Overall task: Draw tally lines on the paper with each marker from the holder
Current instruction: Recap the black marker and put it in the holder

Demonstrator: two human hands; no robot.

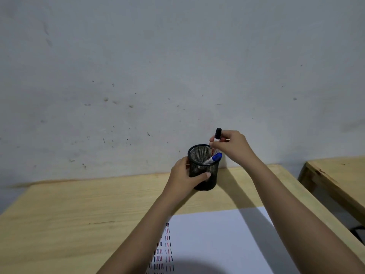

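A black mesh holder stands near the far edge of the wooden table, and my left hand is wrapped around its side. Just above the holder's right rim, my right hand grips a black-capped marker, cap pointing up, with its lower end at the rim. A blue-capped marker leans inside the holder with its cap over the rim. Something red shows between my right fingers; I cannot tell what it is. The white paper lies near me, with rows of black, red and blue tally lines along its left side.
A grey wall rises directly behind the table. A second wooden table stands to the right across a narrow gap. My forearms cross over the paper's upper corners.
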